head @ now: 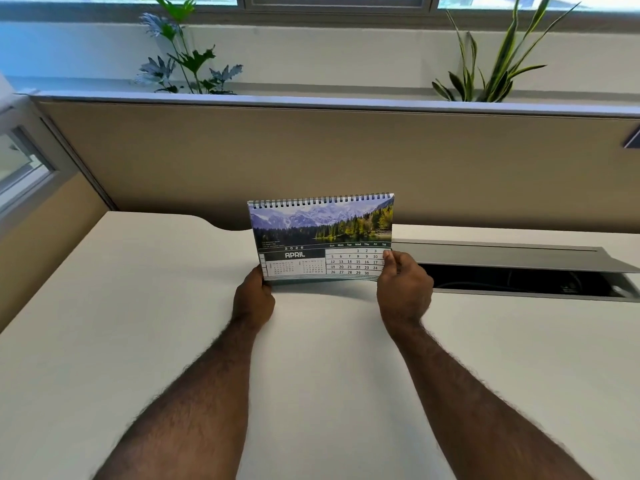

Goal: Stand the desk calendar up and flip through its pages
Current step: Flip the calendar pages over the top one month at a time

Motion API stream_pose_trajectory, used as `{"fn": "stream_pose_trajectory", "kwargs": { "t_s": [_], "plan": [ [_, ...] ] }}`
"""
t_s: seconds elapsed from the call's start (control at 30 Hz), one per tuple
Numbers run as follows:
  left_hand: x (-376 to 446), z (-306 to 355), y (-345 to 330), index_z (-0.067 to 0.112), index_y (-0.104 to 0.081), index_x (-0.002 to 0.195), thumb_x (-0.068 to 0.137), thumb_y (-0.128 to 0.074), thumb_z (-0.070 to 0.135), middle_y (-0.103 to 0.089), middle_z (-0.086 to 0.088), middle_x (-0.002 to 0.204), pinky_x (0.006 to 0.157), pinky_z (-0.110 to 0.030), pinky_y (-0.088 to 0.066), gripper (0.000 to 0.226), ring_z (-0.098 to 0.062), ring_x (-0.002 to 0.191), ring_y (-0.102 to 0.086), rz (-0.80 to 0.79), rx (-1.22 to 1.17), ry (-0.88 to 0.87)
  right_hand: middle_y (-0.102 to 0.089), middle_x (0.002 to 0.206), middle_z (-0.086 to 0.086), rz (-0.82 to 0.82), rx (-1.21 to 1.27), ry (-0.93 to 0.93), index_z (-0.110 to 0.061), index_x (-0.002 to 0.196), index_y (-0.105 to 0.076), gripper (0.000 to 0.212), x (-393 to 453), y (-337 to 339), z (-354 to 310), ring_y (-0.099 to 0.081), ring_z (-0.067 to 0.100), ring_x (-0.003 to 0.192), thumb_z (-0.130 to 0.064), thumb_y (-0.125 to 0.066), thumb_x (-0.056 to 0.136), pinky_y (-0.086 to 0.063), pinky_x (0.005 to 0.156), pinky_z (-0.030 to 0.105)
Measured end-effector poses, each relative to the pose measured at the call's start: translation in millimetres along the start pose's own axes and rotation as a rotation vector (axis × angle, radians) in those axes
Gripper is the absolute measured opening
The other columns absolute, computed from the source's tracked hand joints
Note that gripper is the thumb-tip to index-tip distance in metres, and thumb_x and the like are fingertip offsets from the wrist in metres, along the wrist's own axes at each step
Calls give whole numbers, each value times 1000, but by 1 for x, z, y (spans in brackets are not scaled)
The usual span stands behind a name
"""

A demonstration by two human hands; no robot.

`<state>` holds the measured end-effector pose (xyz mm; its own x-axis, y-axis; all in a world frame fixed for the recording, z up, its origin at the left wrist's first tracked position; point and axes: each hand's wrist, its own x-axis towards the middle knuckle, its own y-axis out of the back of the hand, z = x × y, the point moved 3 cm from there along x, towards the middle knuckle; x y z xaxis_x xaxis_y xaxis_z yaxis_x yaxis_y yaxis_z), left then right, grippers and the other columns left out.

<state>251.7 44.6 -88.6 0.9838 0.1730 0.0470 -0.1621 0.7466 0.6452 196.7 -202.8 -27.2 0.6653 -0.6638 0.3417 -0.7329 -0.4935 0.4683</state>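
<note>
The desk calendar point(323, 237) stands upright near the middle of the white desk point(138, 323), spiral binding on top. Its front page shows a mountain lake photo and the April 2026 grid. My left hand point(254, 299) grips the calendar's lower left corner. My right hand point(403, 289) pinches the lower right corner of the front page between thumb and fingers, and the bottom edge bows slightly there. The calendar's base is hidden behind the page and my hands.
An open cable tray point(519, 278) with a raised grey lid lies in the desk right of the calendar. A beige partition panel point(311, 157) rises behind the desk. Two potted plants point(187, 60) point(491, 64) stand on the ledge beyond it.
</note>
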Motion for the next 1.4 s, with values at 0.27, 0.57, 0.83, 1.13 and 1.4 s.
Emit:
{"fn": "stream_pose_trajectory", "kwargs": {
  "t_s": [0.27,0.57,0.83,1.13,1.4],
  "plan": [
    [5,-9,-5,7,-51,123,86,-55,17,-56,-17,131,80,-24,-51,39,-33,120,-53,-1,-10,-25,-73,77,8,-12,-80,111,-10,87,-69,21,4,26,-14,-64,28,66,-27,-58,94,-47,57,30],
    [6,-16,-8,12,-56,119,88,-50,12,-59,-13,129,89,-18,-35,31,-13,112,-49,1,5,-22,-68,66,2,-293,-111,-62,-17,70,-60,32,37,52,-34,-67,27,74,-37,-53,94,-51,68,35],
    [3,-8,-5,1,-47,126,89,-45,5,-51,-21,135,104,-29,-33,37,-34,125,-46,-6,100,-54,-68,75,4,-454,440,-168,-20,75,-60,15,57,76,-76,-66,10,59,-12,-63,88,-51,46,23],
    [-2,2,0,1,-52,113,91,-45,10,-61,-21,121,93,-40,-46,24,-39,109,-56,-6,116,-1,-77,93,14,-691,785,-104,-3,106,-63,25,121,60,-125,-71,21,80,-15,-44,96,-57,67,25],
    [-3,3,0,1,-52,110,91,-45,11,-61,-21,119,93,-40,-46,22,-39,108,-56,-3,113,37,-67,61,-4,-551,431,-145,-15,82,-69,15,165,-2,-106,-50,4,44,-24,-62,92,-43,44,19]
  ]
}}
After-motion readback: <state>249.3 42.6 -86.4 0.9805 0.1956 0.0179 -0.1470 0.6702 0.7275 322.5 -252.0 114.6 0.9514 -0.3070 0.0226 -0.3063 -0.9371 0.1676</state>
